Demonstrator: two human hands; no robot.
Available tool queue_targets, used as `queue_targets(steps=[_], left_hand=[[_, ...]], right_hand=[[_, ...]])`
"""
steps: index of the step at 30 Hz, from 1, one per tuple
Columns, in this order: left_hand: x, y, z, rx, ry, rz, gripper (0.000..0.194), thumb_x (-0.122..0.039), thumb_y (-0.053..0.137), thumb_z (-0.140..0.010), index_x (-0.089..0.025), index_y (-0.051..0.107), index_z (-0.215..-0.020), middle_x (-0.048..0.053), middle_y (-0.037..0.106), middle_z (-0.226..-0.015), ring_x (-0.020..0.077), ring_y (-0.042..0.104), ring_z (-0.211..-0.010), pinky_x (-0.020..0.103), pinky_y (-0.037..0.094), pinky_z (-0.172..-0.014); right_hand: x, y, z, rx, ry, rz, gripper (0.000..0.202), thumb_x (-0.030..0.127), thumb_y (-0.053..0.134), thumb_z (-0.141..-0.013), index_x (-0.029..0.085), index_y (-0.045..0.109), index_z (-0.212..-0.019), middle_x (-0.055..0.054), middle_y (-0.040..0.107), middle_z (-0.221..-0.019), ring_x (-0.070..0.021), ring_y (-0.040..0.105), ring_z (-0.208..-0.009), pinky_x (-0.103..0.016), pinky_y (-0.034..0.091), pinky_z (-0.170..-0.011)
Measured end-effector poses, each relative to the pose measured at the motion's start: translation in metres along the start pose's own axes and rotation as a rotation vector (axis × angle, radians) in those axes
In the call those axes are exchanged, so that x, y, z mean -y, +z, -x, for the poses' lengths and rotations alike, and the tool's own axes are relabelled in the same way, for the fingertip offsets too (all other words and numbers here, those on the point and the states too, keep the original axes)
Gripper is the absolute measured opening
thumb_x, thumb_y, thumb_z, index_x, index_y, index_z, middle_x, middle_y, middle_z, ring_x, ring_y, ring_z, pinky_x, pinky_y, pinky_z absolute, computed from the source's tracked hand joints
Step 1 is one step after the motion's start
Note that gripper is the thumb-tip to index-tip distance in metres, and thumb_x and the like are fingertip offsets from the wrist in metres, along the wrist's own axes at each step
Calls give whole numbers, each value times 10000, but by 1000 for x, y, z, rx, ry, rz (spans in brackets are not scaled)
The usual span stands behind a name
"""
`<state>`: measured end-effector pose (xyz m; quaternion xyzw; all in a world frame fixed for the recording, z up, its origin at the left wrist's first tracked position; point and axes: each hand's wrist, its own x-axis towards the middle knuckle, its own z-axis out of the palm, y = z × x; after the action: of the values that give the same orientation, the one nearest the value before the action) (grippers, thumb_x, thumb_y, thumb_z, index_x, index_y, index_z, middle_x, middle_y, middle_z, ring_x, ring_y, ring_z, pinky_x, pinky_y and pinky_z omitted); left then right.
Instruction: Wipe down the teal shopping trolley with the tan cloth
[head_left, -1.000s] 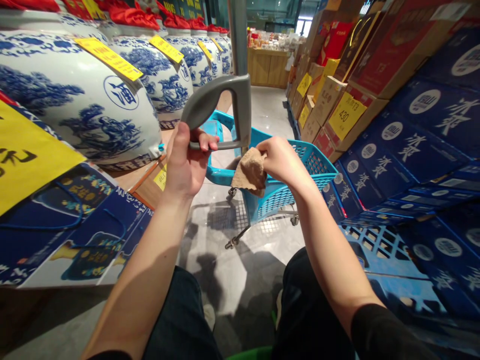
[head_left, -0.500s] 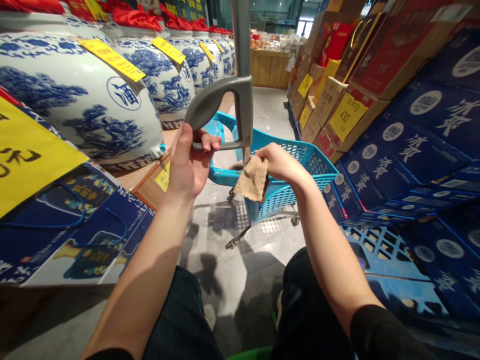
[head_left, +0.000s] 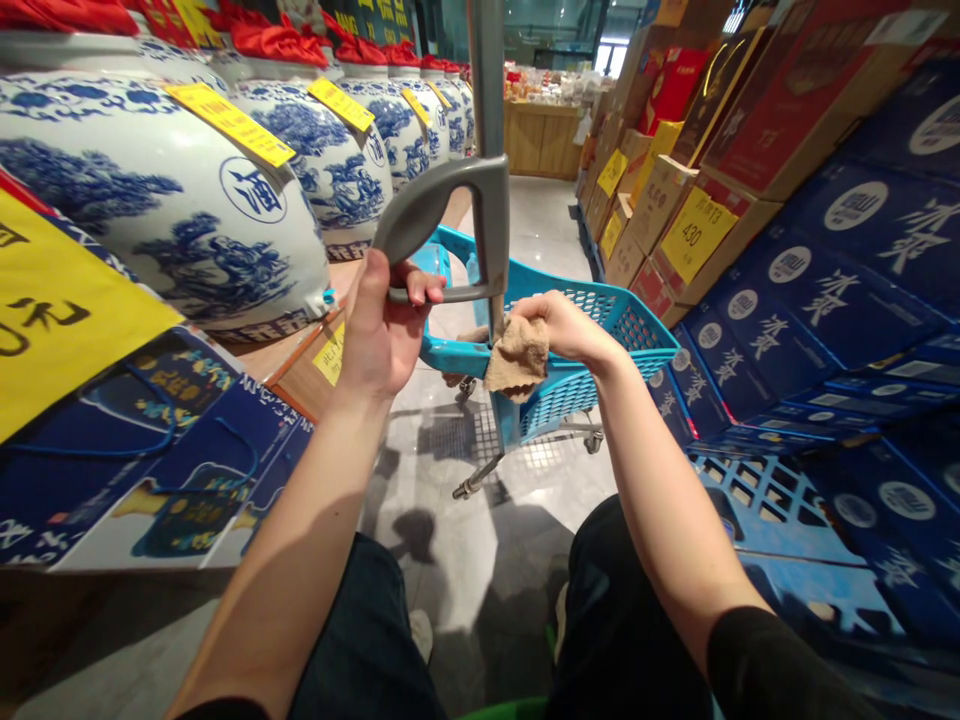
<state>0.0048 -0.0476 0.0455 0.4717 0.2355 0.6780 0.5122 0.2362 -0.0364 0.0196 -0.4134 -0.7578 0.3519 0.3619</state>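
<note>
My left hand (head_left: 390,325) is closed on the lower bar of a grey plastic handle (head_left: 435,210), its thumb against the handle's curved end. A metal pole (head_left: 489,80) rises from the handle. My right hand (head_left: 562,325) grips a tan cloth (head_left: 519,358) close to the pole, just under the handle, and part of the cloth hangs down over the trolley's edge. Beneath both hands stands a blue shopping trolley (head_left: 622,320) with perforated sides and wheels.
Large blue-and-white jars (head_left: 202,230) with red cloth tops line the left. Stacked blue boxes (head_left: 832,290) and brown cartons (head_left: 660,205) rise on the right. A blue pallet (head_left: 795,545) lies at lower right. Farther off stands a wooden counter (head_left: 544,140).
My right hand and the cloth have shifted slightly to the right, and the cloth's folds have changed. My left hand keeps its hold on the handle.
</note>
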Motion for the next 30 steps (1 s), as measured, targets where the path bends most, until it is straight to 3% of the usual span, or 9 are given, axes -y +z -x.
queue_targets(steps=[4, 8, 10, 15, 21, 26, 28, 30], left_hand=[[0, 0, -1, 13, -2, -1, 473, -656, 729, -1021, -283, 642, -742, -46, 519, -581, 167, 671, -680, 317, 625, -896], [-1, 1, 0, 6, 5, -2, 468, -615, 720, -1042, -284, 639, -722, -42, 512, -585, 165, 677, -681, 313, 612, -893], [-1, 1, 0, 3, 6, -3, 470, -603, 720, -1046, -283, 637, -712, -41, 511, -588, 164, 677, -682, 314, 609, -893], [-2, 1, -1, 6, -4, -5, 454, -584, 709, -1060, -287, 659, -721, -41, 503, -576, 162, 667, -659, 310, 609, -870], [-1, 0, -1, 9, 6, 2, 451, -616, 720, -1044, -283, 673, -744, -49, 517, -585, 150, 667, -660, 301, 611, -890], [0, 0, 0, 19, 13, -2, 470, -669, 725, -1019, -289, 668, -749, -42, 516, -589, 167, 688, -692, 317, 620, -915], [0, 1, 0, 22, 13, 6, 478, -675, 727, -1014, -288, 660, -741, -42, 511, -589, 168, 690, -692, 323, 622, -926], [-1, 1, 1, 16, 4, 3, 478, -663, 737, -1014, -285, 653, -733, -43, 513, -591, 164, 687, -684, 320, 620, -931]], right_hand=[[3, 2, -3, -178, -66, -126, 292, 449, 765, -752, 158, 740, -758, -18, 709, -776, -167, 576, -782, -289, 461, -742], [-3, 3, -3, -19, 19, -128, 315, 466, 773, -731, 167, 693, -672, 7, 651, -691, -153, 549, -721, -281, 452, -699], [-1, 4, -3, 0, 20, -117, 308, 457, 780, -724, 162, 703, -676, 2, 657, -704, -155, 564, -726, -282, 452, -702], [10, 7, -5, -237, -115, -196, 313, 481, 787, -777, 175, 727, -786, -18, 716, -831, -181, 622, -836, -304, 496, -788], [3, 7, -2, 20, 26, -121, 315, 467, 758, -725, 169, 681, -655, -7, 637, -685, -167, 571, -730, -286, 450, -681], [19, 13, -5, -195, -64, -186, 282, 472, 756, -766, 194, 704, -781, -18, 706, -816, -189, 619, -824, -299, 498, -759], [20, 14, -6, -166, -60, -181, 265, 452, 749, -757, 191, 717, -794, -15, 712, -825, -192, 615, -834, -301, 500, -772], [16, 15, -6, -37, 2, -145, 240, 418, 737, -726, 181, 711, -746, -3, 688, -768, -183, 594, -798, -291, 485, -742]])
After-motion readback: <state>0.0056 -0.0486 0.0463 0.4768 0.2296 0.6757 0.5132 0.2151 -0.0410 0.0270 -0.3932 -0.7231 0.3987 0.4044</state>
